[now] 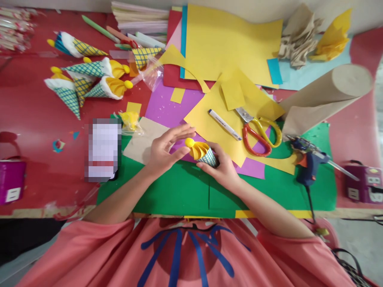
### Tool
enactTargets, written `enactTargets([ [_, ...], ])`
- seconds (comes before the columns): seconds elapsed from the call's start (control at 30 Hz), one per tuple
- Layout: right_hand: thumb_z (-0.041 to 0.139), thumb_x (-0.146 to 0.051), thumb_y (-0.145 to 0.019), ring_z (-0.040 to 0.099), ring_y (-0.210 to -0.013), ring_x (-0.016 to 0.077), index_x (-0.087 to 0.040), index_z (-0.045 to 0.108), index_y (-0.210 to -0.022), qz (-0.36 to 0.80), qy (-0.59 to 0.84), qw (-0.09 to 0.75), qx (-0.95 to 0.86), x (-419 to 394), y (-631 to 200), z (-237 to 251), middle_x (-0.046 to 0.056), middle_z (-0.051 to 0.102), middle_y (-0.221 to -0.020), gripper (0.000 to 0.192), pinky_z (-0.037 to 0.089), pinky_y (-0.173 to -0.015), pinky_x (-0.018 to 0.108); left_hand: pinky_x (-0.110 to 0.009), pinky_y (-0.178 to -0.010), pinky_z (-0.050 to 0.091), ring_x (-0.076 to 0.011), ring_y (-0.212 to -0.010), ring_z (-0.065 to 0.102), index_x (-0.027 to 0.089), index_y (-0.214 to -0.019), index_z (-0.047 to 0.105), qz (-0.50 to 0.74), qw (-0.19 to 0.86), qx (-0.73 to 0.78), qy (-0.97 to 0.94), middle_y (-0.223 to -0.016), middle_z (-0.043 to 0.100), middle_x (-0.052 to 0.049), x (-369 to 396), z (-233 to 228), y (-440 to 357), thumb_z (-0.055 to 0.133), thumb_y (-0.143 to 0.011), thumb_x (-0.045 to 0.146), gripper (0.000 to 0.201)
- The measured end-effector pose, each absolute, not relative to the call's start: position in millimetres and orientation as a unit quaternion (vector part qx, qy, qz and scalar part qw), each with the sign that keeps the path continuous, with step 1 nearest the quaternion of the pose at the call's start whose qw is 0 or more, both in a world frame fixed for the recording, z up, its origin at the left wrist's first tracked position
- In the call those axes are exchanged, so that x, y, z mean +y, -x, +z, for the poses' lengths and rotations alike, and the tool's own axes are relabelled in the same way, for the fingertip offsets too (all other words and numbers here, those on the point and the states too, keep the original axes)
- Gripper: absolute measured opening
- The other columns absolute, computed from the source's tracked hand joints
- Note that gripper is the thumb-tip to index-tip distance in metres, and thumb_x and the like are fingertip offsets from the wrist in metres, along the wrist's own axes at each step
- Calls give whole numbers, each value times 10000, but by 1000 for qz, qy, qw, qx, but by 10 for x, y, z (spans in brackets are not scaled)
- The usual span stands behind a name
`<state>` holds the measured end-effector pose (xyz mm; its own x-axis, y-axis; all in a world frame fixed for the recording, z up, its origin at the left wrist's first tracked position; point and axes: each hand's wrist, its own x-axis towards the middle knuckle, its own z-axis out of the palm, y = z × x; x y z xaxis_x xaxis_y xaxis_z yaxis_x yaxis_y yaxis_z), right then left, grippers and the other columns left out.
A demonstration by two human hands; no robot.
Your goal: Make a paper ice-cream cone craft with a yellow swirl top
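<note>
We see the right hand [223,169] holding a small paper cone [206,153], its fingers wrapped around the checked blue-and-white lower part, so that hand is closed on the cone. The cone's pleated yellow top with a round yellow ball at its tip points toward the left hand [166,149]. The fingers of the left hand are spread wide and nearly straight; the thumb and the lower fingertips touch the yellow pleats beside the ball, without gripping anything.

Below both sets of fingers lies a green sheet [179,191] on the red counter [36,119]. Just beyond the right fingers lies a white marker [225,124] on a yellow sheet [215,123], and farther out to the right of them sit red-and-yellow scissors [259,133]. Well to the right of the right fingers lies a blue glue gun [308,159], with a brown paper roll [326,97] beyond it. Far beyond the left fingers, to their left, finished cones [86,77] lie in a cluster. A blurred-out rectangular object [103,149] lies to the left of the left fingers.
</note>
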<state>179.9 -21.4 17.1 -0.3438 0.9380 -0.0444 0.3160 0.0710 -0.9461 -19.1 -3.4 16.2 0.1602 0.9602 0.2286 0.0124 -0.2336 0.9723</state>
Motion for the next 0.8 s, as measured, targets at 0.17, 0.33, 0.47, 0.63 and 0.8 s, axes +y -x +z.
enactTargets([
  [0.17,734,-430,-768,658,-949,240,-207,554,-1140,460,476,320,-678,-214,-1787,168,85,677,-1034,469,525,-838,369,-289,-889,595,-196,-992,718,232,-1092,707,486,438,453,-605,-1090,745,-60,-90,184,166,739,-781,337,329],
  [0.33,709,-429,-791,639,-957,248,-216,544,-1173,443,458,318,-702,-203,-1801,187,89,662,-1044,468,522,-842,388,-270,-868,599,-183,-951,728,217,-1032,724,469,408,471,-626,-1036,760,-55,-104,200,163,705,-810,348,258],
  [0.47,680,-399,-817,629,-906,229,-198,560,-1149,431,449,330,-710,-197,-1812,197,85,645,-987,406,534,-798,370,-350,-961,572,-239,-1094,682,252,-1242,625,489,447,421,-619,-1252,673,-96,-67,174,166,625,-812,571,536],
  [0.63,708,-369,-791,659,-967,231,-211,514,-1187,467,479,335,-664,-218,-1801,160,86,670,-1084,468,548,-837,372,-341,-991,559,-223,-1150,654,269,-1306,576,503,439,433,-606,-1286,654,-75,-61,206,145,639,-853,447,492],
  [0.8,708,-393,-782,671,-1018,243,-216,486,-1198,496,476,333,-645,-234,-1794,132,94,677,-1126,503,548,-865,377,-274,-904,593,-173,-1000,717,242,-1102,708,486,387,467,-629,-1085,749,-31,-95,238,143,670,-849,298,262],
])
